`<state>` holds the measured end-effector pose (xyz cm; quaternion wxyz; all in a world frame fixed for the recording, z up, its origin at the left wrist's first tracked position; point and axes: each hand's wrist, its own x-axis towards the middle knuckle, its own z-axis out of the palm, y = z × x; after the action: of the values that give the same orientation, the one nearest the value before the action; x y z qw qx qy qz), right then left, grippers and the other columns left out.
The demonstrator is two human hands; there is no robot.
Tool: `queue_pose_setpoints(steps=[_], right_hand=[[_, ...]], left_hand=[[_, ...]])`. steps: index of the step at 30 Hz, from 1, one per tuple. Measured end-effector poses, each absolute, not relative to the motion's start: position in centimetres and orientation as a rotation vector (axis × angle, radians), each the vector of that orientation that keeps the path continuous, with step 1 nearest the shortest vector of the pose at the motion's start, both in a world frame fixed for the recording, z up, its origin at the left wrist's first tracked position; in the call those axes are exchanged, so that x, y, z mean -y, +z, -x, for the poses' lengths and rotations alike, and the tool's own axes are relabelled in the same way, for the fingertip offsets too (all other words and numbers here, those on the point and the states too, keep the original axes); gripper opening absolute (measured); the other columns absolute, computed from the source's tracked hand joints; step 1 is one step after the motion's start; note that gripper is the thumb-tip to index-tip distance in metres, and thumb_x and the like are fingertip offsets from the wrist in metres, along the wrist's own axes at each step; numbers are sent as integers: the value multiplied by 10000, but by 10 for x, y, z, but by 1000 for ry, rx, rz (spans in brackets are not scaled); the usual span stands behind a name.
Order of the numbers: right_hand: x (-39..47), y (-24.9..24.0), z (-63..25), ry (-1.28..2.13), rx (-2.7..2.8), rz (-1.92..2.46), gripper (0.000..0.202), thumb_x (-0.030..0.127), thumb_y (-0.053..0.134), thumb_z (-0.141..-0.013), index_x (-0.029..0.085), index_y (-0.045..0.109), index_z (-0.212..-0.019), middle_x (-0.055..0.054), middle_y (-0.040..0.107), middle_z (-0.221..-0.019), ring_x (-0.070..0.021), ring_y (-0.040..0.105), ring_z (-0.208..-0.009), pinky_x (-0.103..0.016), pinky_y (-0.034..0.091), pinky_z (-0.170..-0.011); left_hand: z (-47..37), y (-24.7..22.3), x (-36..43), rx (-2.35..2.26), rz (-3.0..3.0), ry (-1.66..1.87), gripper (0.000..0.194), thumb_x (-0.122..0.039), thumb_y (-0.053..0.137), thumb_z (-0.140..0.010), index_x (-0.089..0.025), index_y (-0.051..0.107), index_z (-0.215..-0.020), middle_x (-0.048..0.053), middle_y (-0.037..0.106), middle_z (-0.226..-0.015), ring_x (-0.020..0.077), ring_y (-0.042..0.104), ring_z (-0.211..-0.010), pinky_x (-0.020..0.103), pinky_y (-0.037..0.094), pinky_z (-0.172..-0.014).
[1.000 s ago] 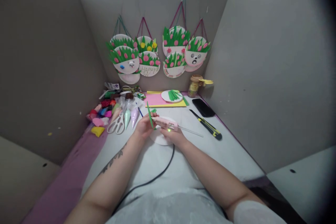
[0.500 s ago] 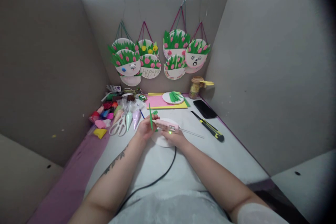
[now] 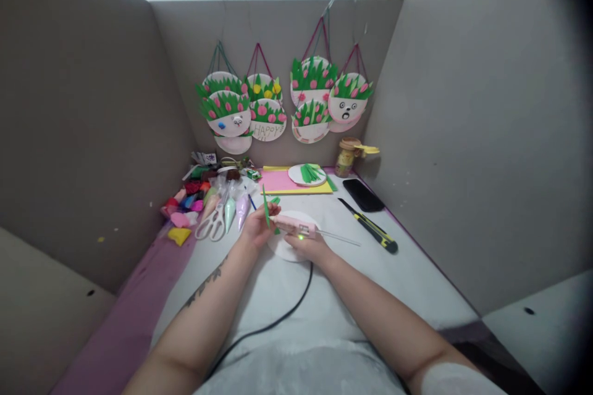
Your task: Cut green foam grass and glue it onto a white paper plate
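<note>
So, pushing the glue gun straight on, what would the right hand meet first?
Likely the green strip in the left hand, at the tip of the glue gun; whether they touch is unclear.

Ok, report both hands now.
Left hand: closed, holding a thin green paper strip.
Right hand: closed, holding a pink plastic glue gun.

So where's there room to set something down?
Two patches: between the right forearm and right partition, nearer than the utility knife; and between the left forearm and left partition. A black cable crosses the space between the forearms. Scissors and filled bags crowd the far left.
</note>
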<state>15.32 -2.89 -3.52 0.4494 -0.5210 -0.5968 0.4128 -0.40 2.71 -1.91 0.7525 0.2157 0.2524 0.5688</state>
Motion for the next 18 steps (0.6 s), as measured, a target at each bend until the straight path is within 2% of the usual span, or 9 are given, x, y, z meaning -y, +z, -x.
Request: queue_pose_setpoints(steps=[7, 13, 18], right_hand=[[33, -31, -152, 1062, 1477, 1283, 61, 276, 665, -661, 221, 683, -681, 10, 609, -614, -143, 484, -547, -261, 383, -508], [35, -24, -152, 1114, 1526, 1182, 271, 237, 639, -669, 200, 757, -911, -17, 682, -703, -164, 529, -603, -260, 401, -523], [35, -23, -150, 1145, 1478, 1150, 235, 235, 675, -634, 244, 756, -854, 3, 704, -742, -174, 589, -669, -250, 448, -573]], left_hand=[[8, -24, -35, -567, -417, 1290, 126, -92, 734, -645, -160, 628, -646, -6, 657, -684, 113, 643, -721, 241, 494, -740], [11, -26, -39, -578, -432, 1325, 159, -115, 769, -626, -170, 622, -653, -22, 643, -664, 111, 632, -680, 242, 488, -685], [12, -24, -39, -613, -385, 1322, 166, -120, 767, -621, -172, 611, -646, -20, 642, -660, 122, 638, -679, 235, 455, -595]])
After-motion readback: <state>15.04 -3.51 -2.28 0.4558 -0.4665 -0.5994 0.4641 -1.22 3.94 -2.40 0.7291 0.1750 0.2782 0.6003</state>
